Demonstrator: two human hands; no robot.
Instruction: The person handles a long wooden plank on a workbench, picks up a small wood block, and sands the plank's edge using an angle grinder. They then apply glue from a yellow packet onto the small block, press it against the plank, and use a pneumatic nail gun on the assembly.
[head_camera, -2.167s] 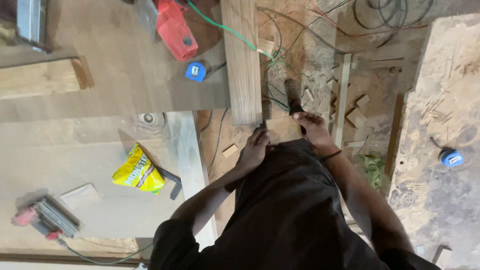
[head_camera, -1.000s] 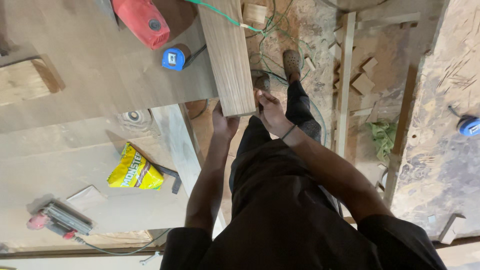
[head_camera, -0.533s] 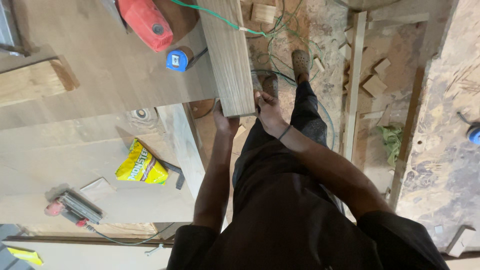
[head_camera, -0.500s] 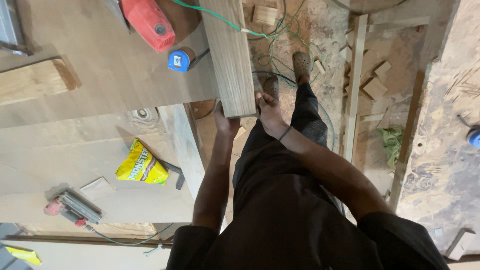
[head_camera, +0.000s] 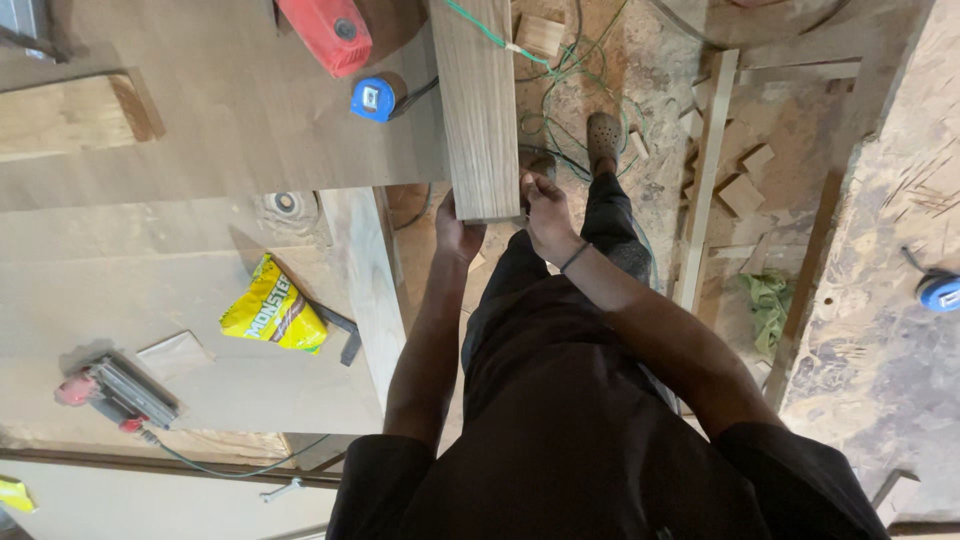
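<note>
Change: both hands stayed on the plank end, view shifted slightly
Plank (head_camera: 475, 110): long, flat, grained wood, lying on the smooth brown surface (head_camera: 200, 130)
Left hand (head_camera: 458, 232): grip closed on the plank's near end
Right hand (head_camera: 545, 212): grip pinching its corner
Nearby: round blue tape measure (head_camera: 374, 98)

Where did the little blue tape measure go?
In the head view, the round blue tape measure sits on the brown workbench top, upper left, between the red power tool and the long wooden plank.

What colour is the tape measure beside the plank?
Blue tape measure, head view.
</note>
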